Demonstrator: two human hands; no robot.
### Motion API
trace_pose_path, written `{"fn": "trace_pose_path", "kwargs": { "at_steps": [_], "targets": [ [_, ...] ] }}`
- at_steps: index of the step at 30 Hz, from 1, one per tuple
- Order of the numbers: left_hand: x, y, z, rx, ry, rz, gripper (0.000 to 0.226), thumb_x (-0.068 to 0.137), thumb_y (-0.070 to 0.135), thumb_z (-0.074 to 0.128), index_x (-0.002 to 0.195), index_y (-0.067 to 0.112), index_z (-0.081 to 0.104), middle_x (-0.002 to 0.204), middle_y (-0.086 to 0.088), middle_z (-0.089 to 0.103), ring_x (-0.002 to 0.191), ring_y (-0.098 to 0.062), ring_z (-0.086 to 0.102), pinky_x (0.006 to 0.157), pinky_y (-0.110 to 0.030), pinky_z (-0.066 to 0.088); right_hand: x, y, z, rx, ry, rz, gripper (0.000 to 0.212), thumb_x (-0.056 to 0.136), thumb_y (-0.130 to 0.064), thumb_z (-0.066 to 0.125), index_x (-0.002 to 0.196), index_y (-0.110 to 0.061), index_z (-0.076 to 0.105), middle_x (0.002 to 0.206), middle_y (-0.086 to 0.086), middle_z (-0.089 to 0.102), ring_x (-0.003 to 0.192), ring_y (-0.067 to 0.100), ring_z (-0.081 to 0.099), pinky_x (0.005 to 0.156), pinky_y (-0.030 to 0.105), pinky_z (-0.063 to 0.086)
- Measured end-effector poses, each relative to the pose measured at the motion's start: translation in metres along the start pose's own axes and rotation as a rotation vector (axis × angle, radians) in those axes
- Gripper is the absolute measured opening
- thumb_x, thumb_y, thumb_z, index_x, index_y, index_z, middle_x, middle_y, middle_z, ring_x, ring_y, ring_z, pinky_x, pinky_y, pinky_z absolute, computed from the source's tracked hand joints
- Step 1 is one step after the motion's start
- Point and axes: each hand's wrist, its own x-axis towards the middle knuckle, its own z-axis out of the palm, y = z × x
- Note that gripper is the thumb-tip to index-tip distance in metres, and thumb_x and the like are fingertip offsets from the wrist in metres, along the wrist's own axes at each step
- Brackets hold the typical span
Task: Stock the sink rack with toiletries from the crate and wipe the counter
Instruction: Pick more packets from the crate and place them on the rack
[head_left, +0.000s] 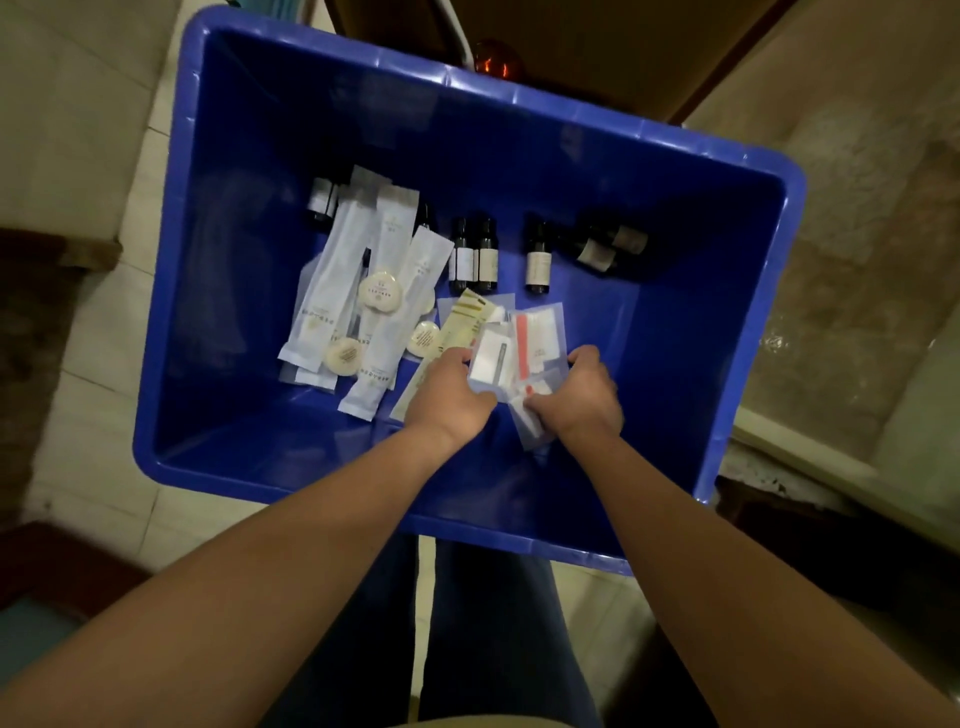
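Both hands reach down into the blue crate (218, 156) and share a loose stack of flat clear packets (519, 348). The left hand (449, 402) curls round the stack's left edge, and the right hand (584, 397) pinches its right edge and lower corner. The packets are fanned out rather than squared up (one hangs below the right hand). The likeliest slip is that the slick film slides and the lower packets drop back to the crate floor as the stack is lifted. A harder squeeze could crease the contents, and I cannot tell what those are.

The rest of the stock lies on the crate floor. Long white sachets (332, 291) lie at left among round soaps (380, 292). Small dark bottles (474, 254) stand just behind the stack, and toppled bottles (608, 244) lie at right. A careless lift could knock the standing ones over. The sink rack is not in view.
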Motion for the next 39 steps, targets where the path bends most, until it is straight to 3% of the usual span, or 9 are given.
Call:
{"fn": "trace_pose_path", "kwargs": {
  "at_steps": [5, 8, 11, 15, 19, 26, 31, 35, 39],
  "targets": [
    [0.006, -0.001, 0.005, -0.009, -0.001, -0.010, 0.049, 0.083, 0.015, 0.066, 0.128, 0.015, 0.046, 0.109, 0.003, 0.052, 0.104, -0.023, 0.058, 0.094, -0.043, 0.050, 0.002, -0.003, 0.000, -0.032, 0.010, -0.039, 0.056, 0.079, -0.033, 0.075, 0.118, -0.013, 0.041, 0.113, 0.010, 0.059, 0.104, 0.033, 0.057, 0.083, 0.042, 0.052],
    [0.009, 0.000, 0.009, -0.026, -0.001, -0.042, 0.052, 0.084, 0.017, 0.068, 0.131, 0.015, 0.045, 0.106, 0.002, 0.053, 0.098, -0.019, 0.056, 0.092, -0.037, 0.049, 0.002, -0.005, -0.005, 0.011, -0.022, -0.043, 0.043, 0.081, -0.020, 0.068, 0.114, -0.012, 0.042, 0.098, 0.006, 0.057, 0.091, 0.030, 0.058, 0.072, 0.035, 0.048],
    [0.013, 0.004, 0.011, -0.041, -0.012, -0.083, 0.051, 0.085, 0.014, 0.065, 0.132, 0.015, 0.046, 0.107, 0.000, 0.055, 0.098, -0.019, 0.057, 0.091, -0.035, 0.049, 0.005, -0.006, -0.007, 0.083, -0.051, -0.047, 0.025, 0.080, -0.006, 0.056, 0.104, -0.014, 0.053, 0.099, 0.004, 0.060, 0.089, 0.026, 0.058, 0.068, 0.032, 0.048],
    [0.021, 0.010, 0.016, -0.012, -0.014, -0.068, 0.038, 0.086, 0.010, 0.059, 0.123, 0.015, 0.055, 0.104, -0.002, 0.063, 0.099, -0.021, 0.061, 0.090, -0.032, 0.049, 0.010, -0.004, -0.006, 0.139, -0.088, -0.061, 0.021, 0.080, -0.002, 0.054, 0.094, -0.017, 0.059, 0.097, 0.003, 0.062, 0.089, 0.024, 0.059, 0.069, 0.029, 0.050],
    [0.026, 0.017, 0.021, -0.005, -0.031, -0.052, 0.018, 0.092, 0.014, 0.057, 0.107, 0.008, 0.067, 0.095, -0.006, 0.065, 0.086, -0.022, 0.060, 0.085, -0.033, 0.048, 0.015, -0.001, -0.002, 0.202, -0.109, -0.053, 0.013, 0.087, -0.006, 0.056, 0.086, -0.017, 0.063, 0.095, 0.004, 0.065, 0.087, 0.022, 0.060, 0.067, 0.026, 0.045],
    [0.029, 0.018, 0.025, -0.055, 0.021, -0.084, 0.016, 0.095, 0.024, 0.055, 0.096, 0.011, 0.064, 0.093, -0.003, 0.065, 0.087, -0.021, 0.059, 0.081, -0.029, 0.045, 0.015, 0.002, -0.007, 0.362, -0.102, -0.044, 0.021, 0.089, -0.005, 0.050, 0.094, -0.009, 0.070, 0.096, 0.004, 0.066, 0.091, 0.021, 0.059, 0.078, 0.027, 0.048],
    [0.017, 0.027, 0.009, 0.042, 0.065, -0.011, 0.018, 0.098, 0.025, 0.048, 0.090, 0.010, 0.054, 0.082, -0.001, 0.057, 0.081, -0.021, 0.053, 0.074, -0.030, 0.042, 0.006, -0.001, -0.020, 0.438, -0.115, -0.035, 0.017, 0.086, -0.005, 0.046, 0.079, -0.009, 0.061, 0.076, 0.003, 0.059, 0.071, 0.018, 0.053, 0.060, 0.028, 0.043],
    [0.008, 0.038, -0.009, 0.054, 0.091, 0.022, 0.016, 0.098, 0.021, 0.048, 0.087, 0.011, 0.053, 0.077, 0.001, 0.055, 0.080, -0.022, 0.055, 0.065, -0.028, 0.044, -0.008, -0.010, -0.032, 0.560, -0.104, -0.038, 0.031, 0.086, -0.005, 0.046, 0.060, -0.021, 0.041, 0.061, -0.004, 0.044, 0.057, 0.012, 0.040, 0.050, 0.026, 0.033],
    [-0.004, 0.043, -0.027, -0.009, 0.077, 0.039, 0.018, 0.094, 0.023, 0.051, 0.077, 0.020, 0.052, 0.086, -0.008, 0.064, 0.089, -0.033, 0.065, 0.081, -0.051, 0.056, -0.026, -0.022, -0.043, 0.690, -0.089, -0.037, 0.030, 0.088, -0.004, 0.051, 0.063, -0.019, 0.044, 0.067, -0.003, 0.048, 0.064, 0.014, 0.043, 0.057, 0.027, 0.038]
  ]
}}
